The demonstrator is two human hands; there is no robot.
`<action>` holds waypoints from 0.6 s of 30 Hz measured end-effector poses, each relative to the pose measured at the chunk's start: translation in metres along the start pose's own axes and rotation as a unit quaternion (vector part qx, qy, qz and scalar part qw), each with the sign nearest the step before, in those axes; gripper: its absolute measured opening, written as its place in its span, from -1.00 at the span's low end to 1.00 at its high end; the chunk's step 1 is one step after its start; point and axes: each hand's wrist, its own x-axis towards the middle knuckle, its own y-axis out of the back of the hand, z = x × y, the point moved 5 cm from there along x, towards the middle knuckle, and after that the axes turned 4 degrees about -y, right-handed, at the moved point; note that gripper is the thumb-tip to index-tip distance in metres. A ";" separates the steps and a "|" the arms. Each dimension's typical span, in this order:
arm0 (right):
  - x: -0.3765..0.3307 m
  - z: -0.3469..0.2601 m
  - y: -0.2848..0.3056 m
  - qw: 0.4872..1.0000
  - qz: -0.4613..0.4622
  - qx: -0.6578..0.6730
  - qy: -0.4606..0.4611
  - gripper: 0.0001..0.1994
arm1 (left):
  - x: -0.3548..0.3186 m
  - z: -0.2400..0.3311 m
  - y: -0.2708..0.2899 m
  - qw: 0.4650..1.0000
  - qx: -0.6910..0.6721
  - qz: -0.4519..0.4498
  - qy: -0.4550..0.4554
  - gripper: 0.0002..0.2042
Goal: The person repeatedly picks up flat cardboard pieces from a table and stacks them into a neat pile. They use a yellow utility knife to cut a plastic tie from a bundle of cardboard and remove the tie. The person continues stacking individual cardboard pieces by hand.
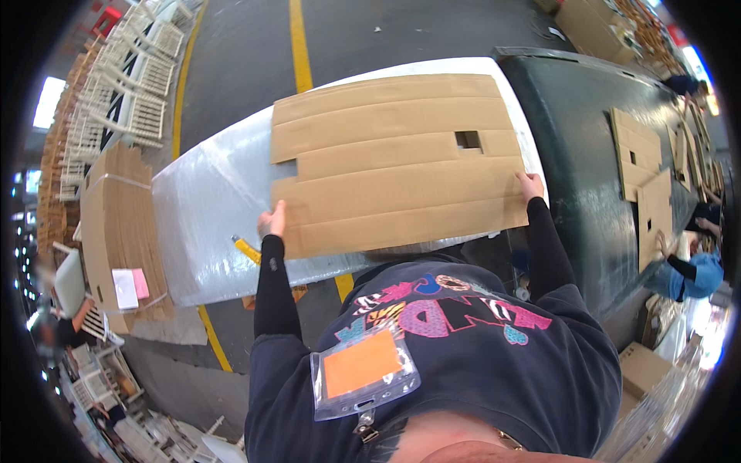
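Observation:
A large flat brown cardboard sheet (386,154), creased lengthwise, lies across a table wrapped in clear plastic film (208,185). It has a square cutout on its right and a notch in its left edge. My left hand (272,221) grips the sheet near its lower left edge. At its right edge my right hand (530,187) is closed on the same sheet. Beside my left hand, a yellow utility knife (246,248) lies on the film. Black sleeves cover both my forearms.
A strapped stack of cardboard (116,224) stands left of the table. On the right, a dark conveyor belt (575,147) carries more cardboard sheets (654,216); a person in blue (698,270) touches one. White chair frames (139,92) are piled at the far left.

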 end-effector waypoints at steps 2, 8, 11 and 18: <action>0.004 -0.015 0.013 0.999 -0.037 0.006 -0.027 -0.31 | 0.004 -0.013 0.013 0.991 -0.133 0.015 -0.007 -0.27; -0.006 -0.050 0.020 0.995 -0.081 0.049 0.040 -0.33 | 0.006 -0.006 0.040 0.964 -0.253 0.059 -0.046 -0.42; -0.012 -0.055 0.050 0.972 -0.050 0.214 0.087 -0.60 | -0.004 0.015 0.037 0.889 -0.445 0.005 -0.105 -0.61; -0.030 -0.087 0.071 0.812 -0.199 0.498 0.232 -0.70 | -0.013 0.010 0.099 0.800 -0.518 0.011 -0.305 -0.72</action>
